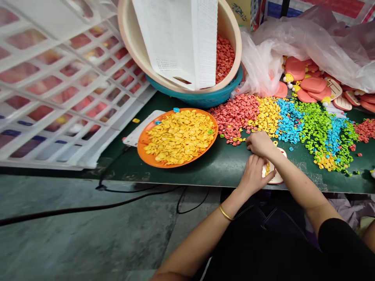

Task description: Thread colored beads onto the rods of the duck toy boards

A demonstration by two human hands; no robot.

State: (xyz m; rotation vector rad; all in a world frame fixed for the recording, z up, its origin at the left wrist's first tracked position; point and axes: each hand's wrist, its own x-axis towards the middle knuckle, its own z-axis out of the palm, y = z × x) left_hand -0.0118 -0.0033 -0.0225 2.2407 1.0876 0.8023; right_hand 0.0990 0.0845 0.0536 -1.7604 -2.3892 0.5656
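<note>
A small cream-coloured board [281, 154] with rounded edges and slots lies at the table's front edge, partly hidden under my hands and forearm. A few yellow pieces [267, 168] show on its face. My left hand [254, 172], with a gold bangle on the wrist, is closed over the board's left side, thumb across its face. Just above it, my right hand [260, 143] reaches across the board with curled fingers beside the red and yellow pieces; whatever they pinch is hidden. Loose red [234, 114], yellow [267, 113], blue [290, 119] and green [313, 120] plastic pieces lie beyond.
An orange plate [141, 150] heaped with yellow pieces stands left of my hands. Behind it are stacked tubs [238, 35] with a white basket [172, 43]. A white crate [55, 93] fills the left. Red duck-trimmed boards [315, 84] and plastic bags [310, 39] lie at back right.
</note>
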